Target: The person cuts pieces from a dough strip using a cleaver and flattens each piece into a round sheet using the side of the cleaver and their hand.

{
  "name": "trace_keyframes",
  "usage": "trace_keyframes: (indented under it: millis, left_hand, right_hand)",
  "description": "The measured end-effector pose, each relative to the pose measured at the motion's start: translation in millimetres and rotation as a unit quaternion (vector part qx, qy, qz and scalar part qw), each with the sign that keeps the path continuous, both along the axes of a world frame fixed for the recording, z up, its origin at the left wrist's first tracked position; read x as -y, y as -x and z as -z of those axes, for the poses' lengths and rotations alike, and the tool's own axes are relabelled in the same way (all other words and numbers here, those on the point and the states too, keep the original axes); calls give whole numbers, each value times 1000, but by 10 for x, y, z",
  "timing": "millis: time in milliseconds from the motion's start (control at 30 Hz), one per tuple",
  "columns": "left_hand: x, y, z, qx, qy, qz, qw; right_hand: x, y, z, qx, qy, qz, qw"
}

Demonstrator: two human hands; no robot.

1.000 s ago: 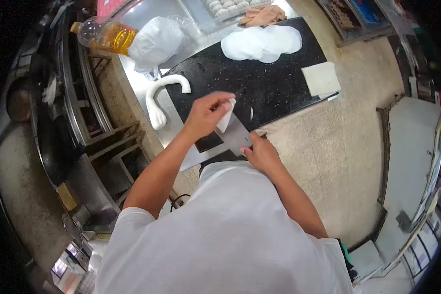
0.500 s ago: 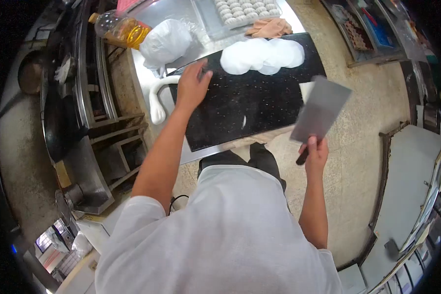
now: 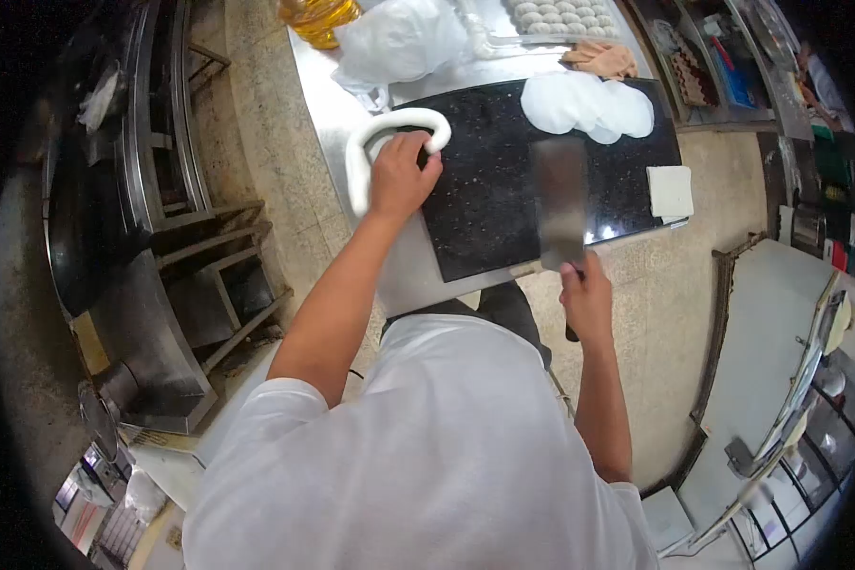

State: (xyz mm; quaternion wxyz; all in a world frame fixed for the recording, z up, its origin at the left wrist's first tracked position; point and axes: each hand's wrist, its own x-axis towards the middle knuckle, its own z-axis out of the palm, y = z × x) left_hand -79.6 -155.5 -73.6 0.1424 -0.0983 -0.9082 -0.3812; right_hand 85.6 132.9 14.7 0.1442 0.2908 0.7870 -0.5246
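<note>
A white dough rope (image 3: 358, 161) bends in a hook around the left end of the black board (image 3: 484, 190). My left hand (image 3: 404, 179) is at its curled end, with thumb and fingers closed around the tip. My right hand (image 3: 589, 296) grips the dark handle of a cleaver (image 3: 560, 195). Its broad blade, slightly blurred, stands over the board's near right part. Thin round white dough sheets (image 3: 589, 106) overlap at the board's far right. A square white pad (image 3: 670, 193), perhaps folded cloth or paper, lies at the right edge.
Behind the board are a white plastic bag (image 3: 404, 43), a bottle of yellow oil (image 3: 321, 19), a peach cloth (image 3: 603, 59) and a tray of pale dough pieces (image 3: 562, 19). Metal kitchen units (image 3: 152, 285) stand left; a shelf with trays (image 3: 703, 71) is far right.
My left hand has closed at the dough rope's end, and the rope now curls into a hook. The cleaver has swung left over the board, uncovering the white pad. The view has shifted.
</note>
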Motion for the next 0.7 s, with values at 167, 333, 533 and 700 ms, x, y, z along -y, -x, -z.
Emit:
trace_keyframes:
  millis: [167,333,533,700]
  left_hand:
    - [206,-37,-87,20,6,59,998]
    - [231,36,-125,112,-8,51,992]
    - [325,57,-235,149,7,129,980]
    - [-339,-374,-142,141,297,363,872]
  right_hand:
    - [935,557,-387,-99,-340,-388,851]
    - [969,740,-62,-44,-309,-392,865]
    - [295,-239,20,-2,-215,-305,928]
    - [-218,-1168,-80,2,-70,-80,994]
